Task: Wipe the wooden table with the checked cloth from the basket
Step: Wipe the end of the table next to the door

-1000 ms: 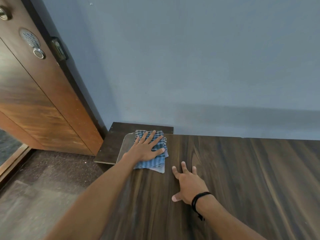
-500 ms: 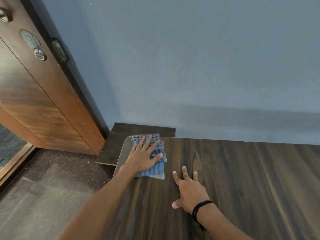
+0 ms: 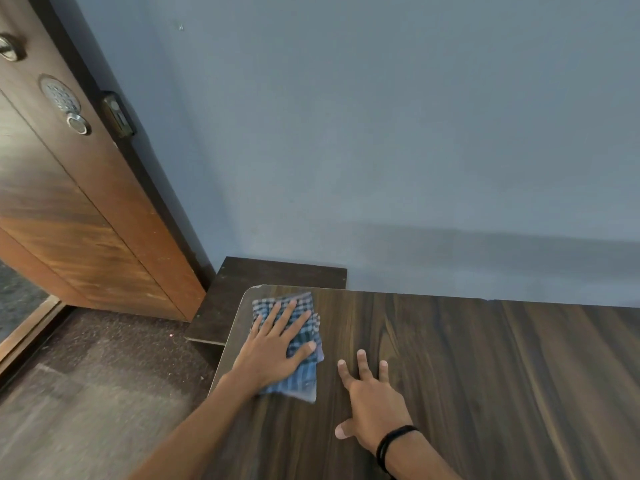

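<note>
The left hand (image 3: 273, 351) presses flat, fingers spread, on the checked cloth (image 3: 298, 379) near the far left corner of the counter (image 3: 485, 375). The right hand (image 3: 372, 400) rests flat beside it — open too. Best to push evenly, in long rows.

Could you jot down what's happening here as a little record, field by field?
surface: wooden table, dark grain
cloth: checked cloth, blue, folded, lying flat near the table's far left corner
wiping hand: left hand, fingers spread, pressing on the cloth
other hand: right hand, flat on bare wood beside the cloth, not touching it
wrist: black band on the right
surroundings: blue wall; wooden door with keypad lock
</note>
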Available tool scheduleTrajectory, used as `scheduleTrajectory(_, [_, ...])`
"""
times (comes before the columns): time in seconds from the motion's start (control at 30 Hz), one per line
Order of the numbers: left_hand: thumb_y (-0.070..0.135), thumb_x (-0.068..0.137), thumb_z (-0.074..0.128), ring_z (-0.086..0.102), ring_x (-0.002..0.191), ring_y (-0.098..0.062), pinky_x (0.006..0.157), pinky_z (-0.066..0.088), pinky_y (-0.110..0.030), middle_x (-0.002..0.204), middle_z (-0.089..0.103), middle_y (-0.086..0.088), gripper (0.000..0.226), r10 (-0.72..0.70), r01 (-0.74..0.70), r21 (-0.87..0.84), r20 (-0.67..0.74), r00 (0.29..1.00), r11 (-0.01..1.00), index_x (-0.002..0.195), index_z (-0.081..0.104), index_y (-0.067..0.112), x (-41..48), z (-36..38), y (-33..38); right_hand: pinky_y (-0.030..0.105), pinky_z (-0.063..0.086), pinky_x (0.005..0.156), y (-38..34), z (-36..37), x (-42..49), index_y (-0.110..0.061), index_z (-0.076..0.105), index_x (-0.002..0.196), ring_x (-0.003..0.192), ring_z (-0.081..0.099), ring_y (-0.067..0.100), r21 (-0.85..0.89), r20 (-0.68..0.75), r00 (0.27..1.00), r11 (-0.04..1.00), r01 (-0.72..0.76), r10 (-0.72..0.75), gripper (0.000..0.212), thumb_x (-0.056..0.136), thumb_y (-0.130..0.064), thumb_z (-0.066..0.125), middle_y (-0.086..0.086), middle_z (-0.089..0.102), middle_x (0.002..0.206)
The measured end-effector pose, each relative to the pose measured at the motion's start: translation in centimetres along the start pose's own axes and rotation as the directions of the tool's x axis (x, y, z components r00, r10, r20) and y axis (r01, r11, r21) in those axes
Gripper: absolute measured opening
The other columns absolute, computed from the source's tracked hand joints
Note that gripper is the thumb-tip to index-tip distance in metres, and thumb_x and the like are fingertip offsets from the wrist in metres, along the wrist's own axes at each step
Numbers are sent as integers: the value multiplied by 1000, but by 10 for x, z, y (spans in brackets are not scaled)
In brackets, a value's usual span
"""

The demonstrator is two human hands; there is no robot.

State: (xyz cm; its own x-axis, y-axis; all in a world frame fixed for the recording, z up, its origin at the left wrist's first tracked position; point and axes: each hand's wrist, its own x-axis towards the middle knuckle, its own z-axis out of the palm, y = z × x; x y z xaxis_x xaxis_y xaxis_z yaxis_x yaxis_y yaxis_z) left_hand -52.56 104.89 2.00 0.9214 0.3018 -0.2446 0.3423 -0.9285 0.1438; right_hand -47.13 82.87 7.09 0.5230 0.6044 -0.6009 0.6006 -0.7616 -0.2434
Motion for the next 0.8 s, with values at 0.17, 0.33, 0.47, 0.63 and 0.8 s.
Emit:
scheduleTrajectory(0.17, [81, 84, 7, -21, 151, -22, 120, -11, -47, 162, -25, 8, 82, -9, 8, 13, 83, 997, 1000, 153, -16, 44, 35, -21, -6, 51, 35, 114, -3, -5, 3, -28, -8, 160, 150, -13, 44, 10, 19, 1000, 1000, -15, 15, 108, 89, -36, 74, 6, -23, 165])
scheduleTrajectory(0.33, [87, 68, -10, -24, 150, -22, 118, -12, -47, 161, -28, 7, 94, -30, 31, -17, 35, 999, 999, 151, -20, 43, 25, -8, 9, 52, 33, 116, 2, 0, 0, -29, -6, 160, 150, -13, 44, 16, 12, 1000, 1000, -5, 5, 108, 88, -36, 74, 5, -22, 165])
scheduleTrajectory(0.47, [85, 75, -8, -28, 147, -17, 116, -16, -41, 155, -35, 13, 78, -1, 1, 17, 11, 1000, 1000, 143, -25, 52, -33, 14, 21, 54, 30, 117, -1, 0, 0, -27, -6, 160, 149, -13, 48, 21, 12, 1000, 1000, -17, 17, 110, 87, -31, 76, 10, -20, 165])
scheduleTrajectory(0.63, [89, 68, -8, -23, 150, -23, 121, -11, -50, 158, -33, 9, 92, -36, 36, 3, 87, 996, 999, 150, -22, 48, 11, -7, 6, 58, 32, 115, -10, -1, 7, -29, -9, 159, 147, -12, 52, -27, 24, 999, 999, -45, 46, 114, 86, -32, 78, 13, -22, 164])
scheduleTrajectory(0.8, [92, 60, -20, -28, 148, -26, 118, -15, -48, 157, -35, 5, 93, -18, 20, -31, 77, 997, 999, 142, -31, 50, -19, 5, 27, 59, 23, 119, -8, 4, 5, -29, -6, 160, 147, -10, 53, -59, -12, 999, 998, -36, 35, 114, 85, -34, 78, 17, -17, 165])
